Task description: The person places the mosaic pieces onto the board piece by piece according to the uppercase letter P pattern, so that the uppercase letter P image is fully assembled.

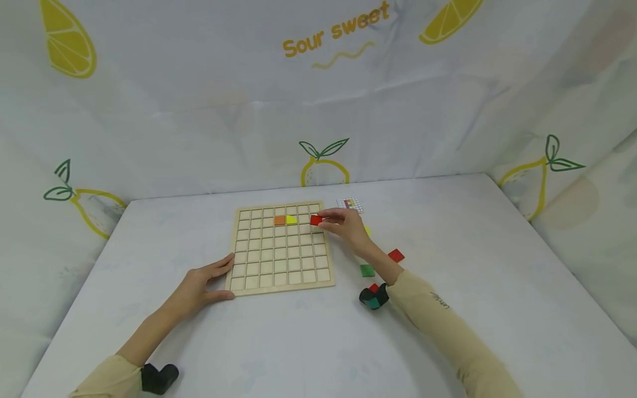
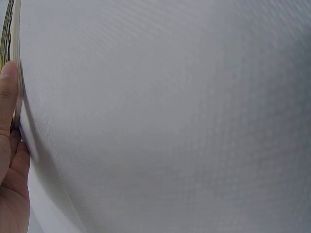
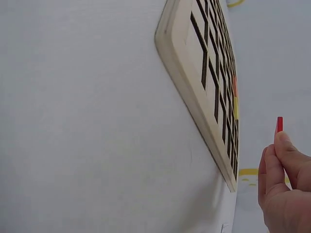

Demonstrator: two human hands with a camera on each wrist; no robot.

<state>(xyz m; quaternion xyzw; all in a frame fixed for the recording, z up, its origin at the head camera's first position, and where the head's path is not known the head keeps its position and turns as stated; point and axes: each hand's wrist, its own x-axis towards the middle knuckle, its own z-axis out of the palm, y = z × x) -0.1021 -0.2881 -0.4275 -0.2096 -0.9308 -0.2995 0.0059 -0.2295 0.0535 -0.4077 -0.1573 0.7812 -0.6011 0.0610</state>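
A square wooden grid board (image 1: 281, 292) lies flat on the table. My left hand (image 1: 196, 287) touches its left side, fingers at the edge and thumb by the near left corner; the left wrist view catches only part of this hand (image 2: 12, 179) against the board's rim (image 2: 17, 43). Between thumb and fingers, my right hand (image 1: 346, 228) pinches a red square tile (image 1: 316, 220) over the upper right cells. From the right wrist, the tile (image 3: 279, 124) appears edge-on above the thumb. An orange tile (image 1: 280, 220) and a yellow tile (image 1: 291, 220) occupy neighbouring cells in an upper row.
Behind the right hand lies a small pattern card (image 1: 350, 204) with a coloured grid. Loose tiles are scattered right of the board: a green one (image 1: 367, 271), a red one (image 1: 396, 255), and a partly hidden yellow one (image 1: 367, 231). White lemon-printed cloth (image 1: 224, 138) hangs behind the table.
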